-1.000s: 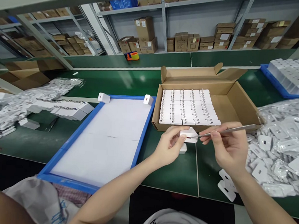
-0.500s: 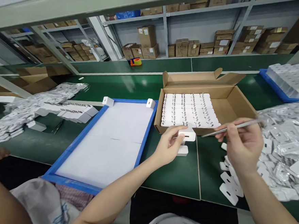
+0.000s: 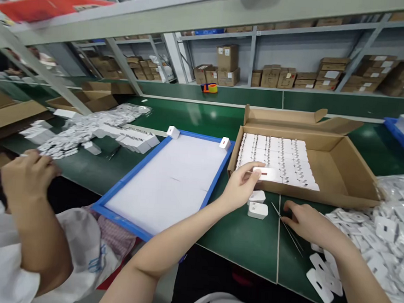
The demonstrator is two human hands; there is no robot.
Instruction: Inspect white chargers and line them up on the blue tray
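Note:
My left hand (image 3: 243, 184) pinches a white charger housing (image 3: 267, 174) with a dark slot, just in front of the open carton. Below it, two white charger blocks (image 3: 258, 210) rest on the green bench. My right hand (image 3: 309, 222) is low over the bench, its thumb and index finger apart. Beside and partly under that hand lies a pair of metal tweezers (image 3: 291, 236), apparently out of its grasp. Several loose white cover plates (image 3: 319, 284) lie near my right wrist.
The cardboard carton (image 3: 346, 166) holds rows of white blocks. A blue-rimmed tray (image 3: 197, 212) has two chargers at its far corners. Bagged white parts (image 3: 394, 239) pile at right. At left, a co-worker's hand (image 3: 29, 174) is near more white parts (image 3: 74, 138).
My right hand has come down to the bench, and the tweezers have left its grip. My left hand still holds the charger housing. The view has swung left.

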